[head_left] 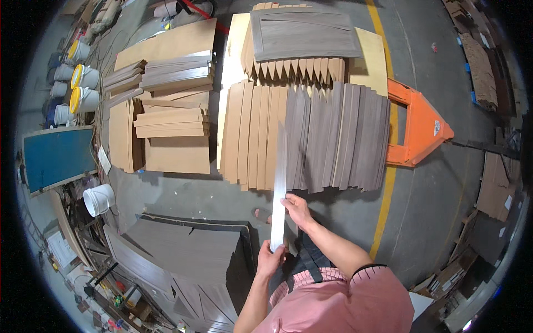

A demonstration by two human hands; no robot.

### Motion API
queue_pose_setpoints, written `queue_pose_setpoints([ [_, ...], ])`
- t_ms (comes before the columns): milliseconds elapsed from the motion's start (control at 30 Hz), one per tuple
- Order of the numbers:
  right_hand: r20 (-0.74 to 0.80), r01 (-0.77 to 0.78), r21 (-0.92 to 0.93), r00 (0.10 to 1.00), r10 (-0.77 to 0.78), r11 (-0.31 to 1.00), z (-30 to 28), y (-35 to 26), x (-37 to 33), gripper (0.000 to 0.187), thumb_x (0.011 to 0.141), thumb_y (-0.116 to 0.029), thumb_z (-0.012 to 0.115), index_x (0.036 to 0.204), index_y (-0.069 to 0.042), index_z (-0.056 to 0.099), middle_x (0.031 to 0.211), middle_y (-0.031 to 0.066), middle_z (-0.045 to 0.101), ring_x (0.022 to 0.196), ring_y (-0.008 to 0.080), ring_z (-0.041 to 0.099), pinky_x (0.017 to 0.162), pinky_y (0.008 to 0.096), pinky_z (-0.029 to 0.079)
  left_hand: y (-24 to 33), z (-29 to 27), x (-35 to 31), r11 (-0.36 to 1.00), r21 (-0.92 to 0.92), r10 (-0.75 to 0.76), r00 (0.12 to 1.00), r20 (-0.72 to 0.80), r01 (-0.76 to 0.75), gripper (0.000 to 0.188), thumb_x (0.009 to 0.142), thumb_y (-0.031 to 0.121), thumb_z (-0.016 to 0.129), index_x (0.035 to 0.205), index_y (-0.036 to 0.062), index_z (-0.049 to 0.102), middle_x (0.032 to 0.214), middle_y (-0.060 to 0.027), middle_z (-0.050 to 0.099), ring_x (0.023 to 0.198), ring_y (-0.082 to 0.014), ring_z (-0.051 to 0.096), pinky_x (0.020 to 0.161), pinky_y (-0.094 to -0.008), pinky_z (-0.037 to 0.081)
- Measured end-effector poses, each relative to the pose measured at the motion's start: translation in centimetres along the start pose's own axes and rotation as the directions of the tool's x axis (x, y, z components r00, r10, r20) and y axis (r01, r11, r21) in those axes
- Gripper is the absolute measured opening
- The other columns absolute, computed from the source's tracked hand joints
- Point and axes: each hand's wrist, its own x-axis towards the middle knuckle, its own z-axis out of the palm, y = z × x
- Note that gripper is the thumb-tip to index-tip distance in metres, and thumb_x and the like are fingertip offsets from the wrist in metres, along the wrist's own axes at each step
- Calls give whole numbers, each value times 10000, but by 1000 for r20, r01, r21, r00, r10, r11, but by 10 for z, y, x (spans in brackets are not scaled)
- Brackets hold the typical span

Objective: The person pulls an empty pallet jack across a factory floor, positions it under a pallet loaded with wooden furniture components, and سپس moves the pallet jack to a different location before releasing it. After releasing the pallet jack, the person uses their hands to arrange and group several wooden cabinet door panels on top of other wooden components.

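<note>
A long, narrow grey wood-grain strip (pixel 280 172) with a slanted far end is held up in front of me, its near half shining in the light. My left hand (pixel 270 258) is closed around its near end. Farther up, my right hand (pixel 296 210) grips the right edge. Beyond the strip lie rows of overlapping boards: brown-faced strips (pixel 250 133) on the left and grey wood-grain strips (pixel 338 139) on the right. The held strip's far tip overlaps the line between these rows in view.
An orange pallet-jack frame (pixel 425 125) sticks out right of the stack. Grey panels (pixel 183 250) lie at near left. Farther left are brown board stacks (pixel 175 152), a white bucket (pixel 99 200) and a blue-topped table (pixel 60 158). A framed grey panel (pixel 305 33) tops the far pile.
</note>
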Motion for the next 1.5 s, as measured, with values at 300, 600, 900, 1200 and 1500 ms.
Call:
queue_pose_setpoints([
  [300,-147,-173,-166,978,150,971,-25,5,126,273,907,-198,645,1155,-85,652,1001,0,710,783,106,642,669,259,477,-14,-15,-2,994,5,-110,975,-192,113,228,903,142,682,979,25,501,741,-59,632,541,-106,587,458,-256,461],
  [600,-258,-167,-486,965,42,858,-34,52,224,297,860,-233,687,1109,-71,678,1019,61,736,856,150,678,807,289,522,-34,-22,9,986,-99,-154,949,-274,132,207,903,124,680,950,33,500,698,-47,614,517,-106,580,446,-250,449],
  [900,-359,-317,-719,931,61,618,63,71,311,413,829,-314,689,1190,-119,645,1102,87,715,1099,271,643,982,381,478,-58,-35,4,949,-267,-260,892,-371,166,199,892,63,671,947,38,482,720,-59,612,516,-118,577,438,-260,446],
  [1200,-568,-502,-698,822,32,511,110,58,316,579,814,-351,728,1307,-138,510,1343,121,547,1247,290,534,1028,455,443,-81,-42,-14,892,-416,-358,839,-410,177,212,889,56,670,991,12,490,722,-76,617,515,-127,587,452,-254,455],
  [1500,-501,-496,-616,846,181,612,94,86,344,429,802,-248,748,1159,-82,580,1174,131,634,1144,299,599,951,374,489,-102,-60,-22,911,-398,-286,863,-415,111,219,881,34,674,1013,26,499,743,-61,635,528,-122,594,452,-247,456],
])
